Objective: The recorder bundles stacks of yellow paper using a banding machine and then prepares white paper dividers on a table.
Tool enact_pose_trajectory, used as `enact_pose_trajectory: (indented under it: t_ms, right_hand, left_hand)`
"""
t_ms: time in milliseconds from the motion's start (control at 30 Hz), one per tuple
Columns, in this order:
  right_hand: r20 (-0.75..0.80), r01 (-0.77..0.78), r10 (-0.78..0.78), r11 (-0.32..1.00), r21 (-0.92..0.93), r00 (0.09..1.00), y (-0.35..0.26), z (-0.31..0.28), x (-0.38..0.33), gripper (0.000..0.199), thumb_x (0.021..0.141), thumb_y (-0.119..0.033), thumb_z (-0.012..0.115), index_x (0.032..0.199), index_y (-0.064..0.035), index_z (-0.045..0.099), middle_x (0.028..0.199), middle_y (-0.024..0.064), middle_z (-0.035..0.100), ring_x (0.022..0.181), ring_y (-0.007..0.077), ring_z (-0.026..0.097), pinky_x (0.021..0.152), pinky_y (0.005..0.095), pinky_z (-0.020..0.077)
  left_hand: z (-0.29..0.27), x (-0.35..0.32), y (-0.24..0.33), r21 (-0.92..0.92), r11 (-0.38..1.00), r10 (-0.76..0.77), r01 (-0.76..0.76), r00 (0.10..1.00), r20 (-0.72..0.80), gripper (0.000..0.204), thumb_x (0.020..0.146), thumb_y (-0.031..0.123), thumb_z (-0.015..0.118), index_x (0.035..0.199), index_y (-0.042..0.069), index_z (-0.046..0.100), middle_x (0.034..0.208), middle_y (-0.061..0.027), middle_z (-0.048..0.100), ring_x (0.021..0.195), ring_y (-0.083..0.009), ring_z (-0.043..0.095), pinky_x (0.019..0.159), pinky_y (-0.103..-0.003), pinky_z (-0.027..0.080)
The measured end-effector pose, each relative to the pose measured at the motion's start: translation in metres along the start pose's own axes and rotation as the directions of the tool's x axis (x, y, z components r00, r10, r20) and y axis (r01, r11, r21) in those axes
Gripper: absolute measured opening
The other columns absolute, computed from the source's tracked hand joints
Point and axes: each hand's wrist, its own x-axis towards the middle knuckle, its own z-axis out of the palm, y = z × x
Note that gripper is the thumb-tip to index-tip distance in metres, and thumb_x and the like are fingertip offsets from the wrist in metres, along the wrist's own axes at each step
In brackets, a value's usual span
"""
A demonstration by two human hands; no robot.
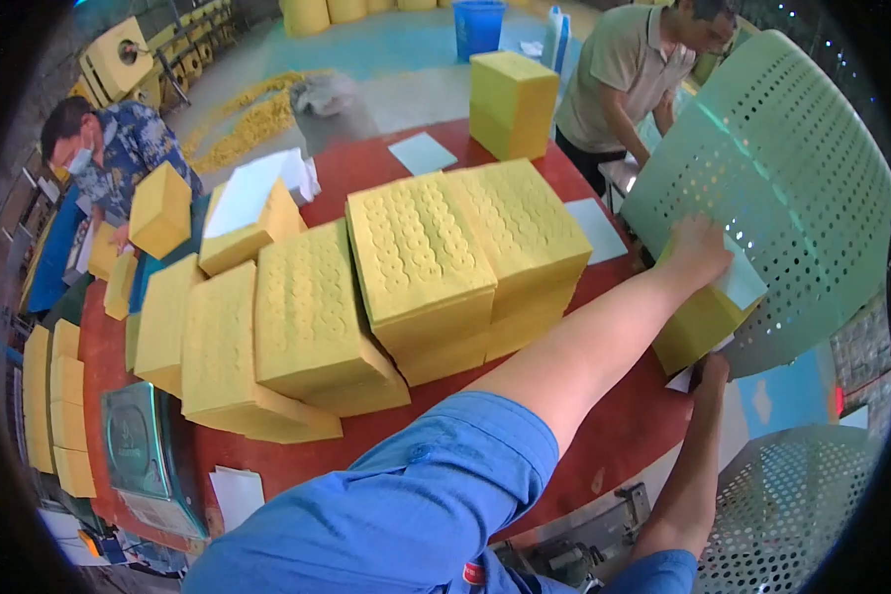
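Note:
A block-shaped stack of yellow paper (698,332) stands at the right edge of the red table, with a white sheet (742,277) on its top. Stretched across the table, my left hand (698,252) is closed over the stack's upper far side, next to the white sheet. Low on its near right side, my right hand (713,371) is closed at the bottom edge, where bits of white paper show. Its fingertips are partly hidden. Just beyond both hands leans a large pale green perforated basket (782,188).
Several yellow paper stacks with embossed tops (421,233) fill the red table (619,436). A green scale (134,436) stands at the near left. Another perforated basket (802,505) is at lower right. One person (134,148) works at far left, another (619,79) behind the upright basket.

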Motion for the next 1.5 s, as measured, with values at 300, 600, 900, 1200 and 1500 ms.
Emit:
enact_pose_trajectory:
  t_ms: [300,600,900,1200,1500]
  right_hand:
    - [-0.260,0.159,-0.213,0.964,-0.214,0.942,-0.014,0.078,-0.131,0.030,0.086,-0.011,0.046,0.110,0.0031,0.056,0.099,0.0114,0.060,0.085,0.0240,0.061,0.070,0.0422,0.0520]
    - [0.066,-0.036,-0.001,0.828,0.560,0.998,0.085,0.054,-0.394,0.021,0.096,-0.021,0.053,0.113,-0.0084,0.057,0.102,0.0100,0.063,0.088,0.0255,0.063,0.074,0.0430,0.0547]
    - [0.122,-0.080,-0.026,0.622,0.779,0.992,0.141,0.078,-0.631,0.025,0.091,-0.030,0.061,0.081,-0.0078,0.059,0.075,0.0122,0.060,0.075,0.0273,0.058,0.068,0.0439,0.0493]
    - [0.457,-0.249,-0.225,0.597,0.763,0.860,0.138,0.084,-0.664,0.021,0.087,-0.022,0.070,0.081,-0.0058,0.058,0.111,0.0269,0.062,0.097,0.0311,0.060,0.085,0.0411,0.0545]
    - [0.734,-0.545,-0.049,0.637,0.545,0.677,0.143,0.082,-0.595,0.026,0.084,-0.025,0.072,0.086,-0.0023,0.060,0.093,0.0191,0.066,0.083,0.0311,0.067,0.073,0.0406,0.0568]
  left_hand:
    - [-0.044,-0.055,-0.027,-0.164,0.957,0.208,-0.238,0.961,-0.183,0.055,0.082,0.041,0.066,0.122,0.005,0.059,0.115,-0.0204,0.061,0.109,-0.0394,0.059,0.090,-0.048,0.049]
    - [-0.103,-0.203,-0.005,-0.167,0.892,0.451,-0.419,0.840,0.300,0.066,0.078,0.049,0.066,0.132,0.012,0.058,0.126,-0.0184,0.061,0.119,-0.0334,0.057,0.098,-0.044,0.047]
    - [-0.221,-0.419,-0.080,-0.482,0.770,0.573,-0.418,0.785,0.235,0.064,0.085,0.035,0.073,0.137,0.004,0.050,0.142,-0.0126,0.051,0.129,-0.0257,0.050,0.107,-0.039,0.039]
    - [-0.240,-0.549,-0.190,-0.514,0.856,0.104,-0.049,0.991,0.078,0.087,0.087,0.042,0.071,0.154,0.011,0.026,0.154,-0.0155,0.035,0.141,-0.0283,0.035,0.114,-0.042,0.029]
    - [-0.206,-0.607,-0.244,-0.612,0.681,-0.304,0.401,0.916,0.262,0.047,0.098,0.024,0.058,0.137,-0.001,0.049,0.129,-0.0098,0.059,0.111,-0.0195,0.058,0.094,-0.031,0.046]
